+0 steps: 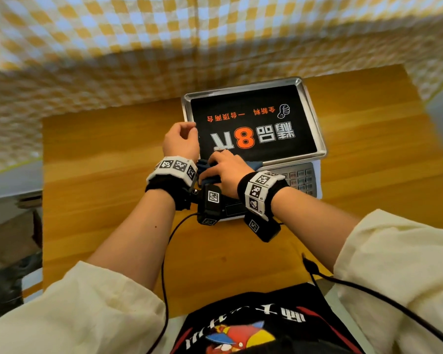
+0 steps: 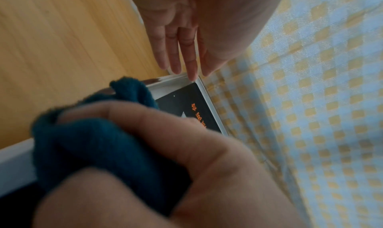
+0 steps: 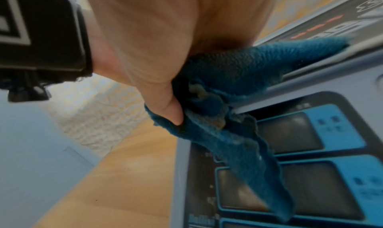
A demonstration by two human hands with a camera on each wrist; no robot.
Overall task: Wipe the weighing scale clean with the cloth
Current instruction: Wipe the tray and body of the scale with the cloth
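Note:
The weighing scale has a steel pan (image 1: 315,118) covered by a black sticker with orange and white print (image 1: 266,118). It stands on the wooden table. My right hand (image 1: 224,169) grips a bunched blue cloth (image 1: 205,166) at the pan's near left corner. In the right wrist view the cloth (image 3: 238,71) lies over the pan's front rim and hangs onto the display panel (image 3: 300,149). My left hand (image 1: 187,131) is at the pan's left edge. Its straight fingers (image 2: 182,51) touch the pan's rim (image 2: 170,82) near a corner and hold nothing.
The scale's keypad (image 1: 299,177) faces me at the front right. A wooden tabletop (image 1: 100,162) surrounds the scale, and a yellow-checked cloth wall (image 1: 138,47) stands close behind. Black cables (image 1: 164,264) run from my wrist cameras toward my body.

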